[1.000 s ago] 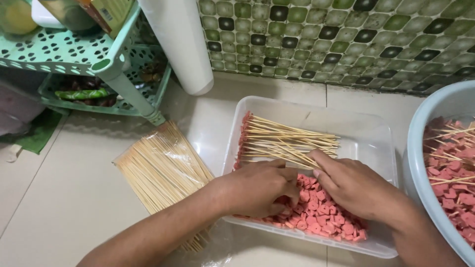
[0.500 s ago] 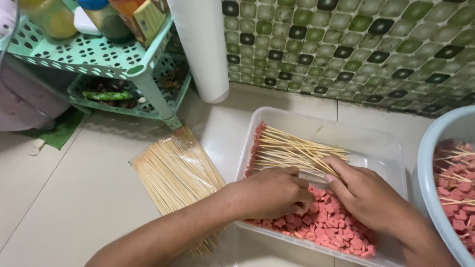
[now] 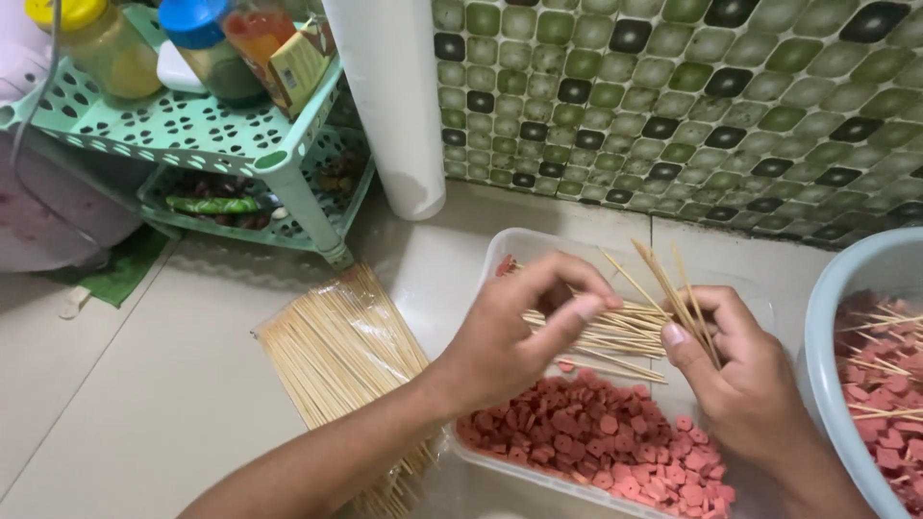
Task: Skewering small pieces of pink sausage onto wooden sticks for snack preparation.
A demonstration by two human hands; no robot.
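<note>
Clear plastic tub on the floor in front of me holds pink-red sausage slices across its near half, w/ loose bamboo skewers lying over the far half; pale blue basin at right has more slices w/ skewers already stuck through them; plastic-wrapped pack of skewers lies on the tiles just left of the tub; green plastic rack at upper left carries jars & bottles on top, dark veg on the lower shelf; white pipe stands against the tiled wall.

My left hand hovers over the tub, thumb & forefinger pinched narrow, tips near the loose skewers; can't tell if anything's between them; my right hand is closed on a few skewers that point up & away.

Vs 0.5 s ago: both hands were low on the slices, now lifted off them; right hand has picked skewers up; view sits a bit higher.
</note>
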